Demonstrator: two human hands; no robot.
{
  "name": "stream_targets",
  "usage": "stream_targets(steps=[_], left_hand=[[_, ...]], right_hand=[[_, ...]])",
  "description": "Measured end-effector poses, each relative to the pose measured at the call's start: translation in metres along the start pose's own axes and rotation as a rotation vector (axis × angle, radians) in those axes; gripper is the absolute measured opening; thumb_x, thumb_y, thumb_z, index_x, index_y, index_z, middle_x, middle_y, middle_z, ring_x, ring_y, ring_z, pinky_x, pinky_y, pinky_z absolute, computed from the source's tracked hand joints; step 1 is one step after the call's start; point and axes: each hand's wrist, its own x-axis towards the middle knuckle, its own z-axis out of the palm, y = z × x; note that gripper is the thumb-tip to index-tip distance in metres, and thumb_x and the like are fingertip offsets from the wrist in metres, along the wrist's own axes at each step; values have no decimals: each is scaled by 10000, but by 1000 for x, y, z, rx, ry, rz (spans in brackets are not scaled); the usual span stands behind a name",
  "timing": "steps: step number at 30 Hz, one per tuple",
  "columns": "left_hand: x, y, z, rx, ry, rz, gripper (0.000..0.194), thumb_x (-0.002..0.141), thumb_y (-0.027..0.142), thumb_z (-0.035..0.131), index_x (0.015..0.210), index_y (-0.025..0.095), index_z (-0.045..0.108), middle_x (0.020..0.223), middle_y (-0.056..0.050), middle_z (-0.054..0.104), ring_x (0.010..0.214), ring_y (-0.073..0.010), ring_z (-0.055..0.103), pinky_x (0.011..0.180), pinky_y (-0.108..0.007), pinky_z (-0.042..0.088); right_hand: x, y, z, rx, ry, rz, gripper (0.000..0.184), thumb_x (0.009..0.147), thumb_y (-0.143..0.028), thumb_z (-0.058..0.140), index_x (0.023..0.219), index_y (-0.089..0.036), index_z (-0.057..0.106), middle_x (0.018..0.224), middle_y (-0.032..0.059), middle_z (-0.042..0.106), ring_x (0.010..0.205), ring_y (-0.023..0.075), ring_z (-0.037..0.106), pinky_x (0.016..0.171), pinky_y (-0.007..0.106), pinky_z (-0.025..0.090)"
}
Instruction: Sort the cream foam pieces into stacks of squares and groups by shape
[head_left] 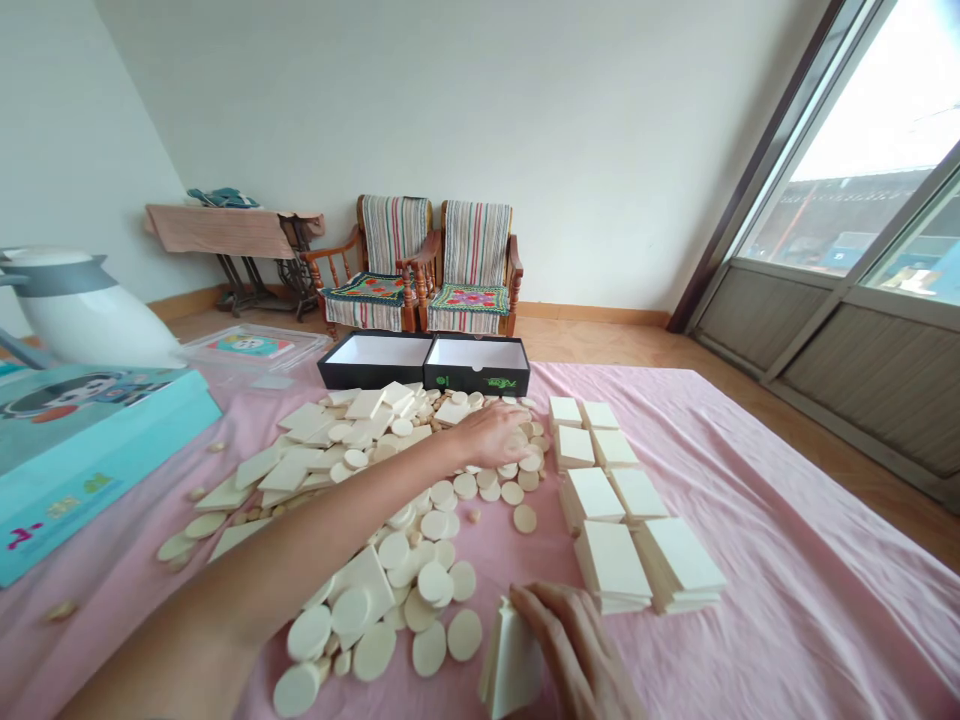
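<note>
My left hand (pixel 491 434) stretches forward to the far right part of a pile of pale wooden pieces. Its fingers curl down over round wooden discs (pixel 525 518) there, and whether they grip one cannot be made out. Close to me, my right hand (pixel 577 645) is closed on a stack of square wooden pieces (pixel 515 655), which stands on the cloth with its pieces on edge. Loose square wooden pieces (pixel 289 470) lie among the discs on the left. To the right, stacks of square pieces (pixel 613 560) stand in two columns.
A pink cloth (pixel 787 500) covers the table. Behind the pile sit two black boxes (pixel 476 380) with white insides. A turquoise box (pixel 97 450), a white jug (pixel 97 315) and a clear plastic container (pixel 300 345) are on the left. Two wooden chairs (pixel 394 235) stand beyond the table.
</note>
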Motion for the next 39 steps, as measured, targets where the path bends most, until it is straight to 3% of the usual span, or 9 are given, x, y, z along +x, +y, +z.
stream_targets(steps=[4,8,13,16,23,26,29,34,39], left_hand=[[57,-2,23,13,-37,-71,407,757,414,587,1058,142,610,1097,-136,655,1021,-290,612,867,-361,486],[73,-4,31,23,-90,-120,421,762,485,545,990,144,643,1028,-145,654,965,-299,624,845,-383,486],[48,6,21,16,-149,-71,604,699,656,569,1132,235,605,1176,-121,562,1116,-336,530,919,-448,437],[26,11,16,23,-206,-15,647,644,678,620,1142,268,590,1151,-98,545,1101,-331,511,917,-456,426],[-19,5,9,65,-211,71,283,721,405,606,948,240,641,1062,-75,542,981,-266,535,855,-379,438],[-38,-3,2,75,-185,85,263,715,358,622,948,236,637,1046,-73,558,968,-262,544,842,-362,432],[-57,-10,-7,91,-152,81,239,725,256,603,962,230,621,968,-59,588,910,-240,564,819,-345,426],[-83,-19,-19,122,-124,55,181,768,230,568,942,220,617,946,-61,615,931,-247,565,846,-367,417],[-99,-34,-30,199,-170,-76,156,765,242,598,914,213,633,951,-75,628,970,-271,563,914,-448,390]], right_hand=[[-5,6,1,-42,-74,-18,684,773,-294,652,1392,-199,378,1101,131,632,971,290,618,807,377,541],[-4,6,-5,-43,-123,-26,717,744,-248,675,1396,-185,382,1115,128,634,987,278,613,827,354,538],[1,-1,-8,-28,-113,13,791,646,-118,622,1391,-170,360,1155,130,598,1032,281,578,861,376,526],[5,-11,-14,-20,-96,18,780,648,-110,593,1386,-173,349,1162,130,580,1044,277,569,868,387,527],[36,-33,-58,-34,-38,94,716,678,-111,546,1352,-234,341,1200,126,536,1090,302,539,850,430,518],[78,-12,-78,-106,-112,108,596,704,-121,522,1280,-221,410,1160,115,543,1048,283,532,862,451,479],[135,30,-80,-207,-247,121,462,710,-207,598,1157,-165,490,1096,115,562,1011,258,529,870,403,449],[214,98,-47,-499,-522,240,524,745,-342,643,1209,-147,498,1210,152,551,1117,289,490,910,405,372],[234,129,-11,-530,-667,249,518,663,-297,723,1137,-150,576,1172,156,601,1104,315,511,910,444,345]])
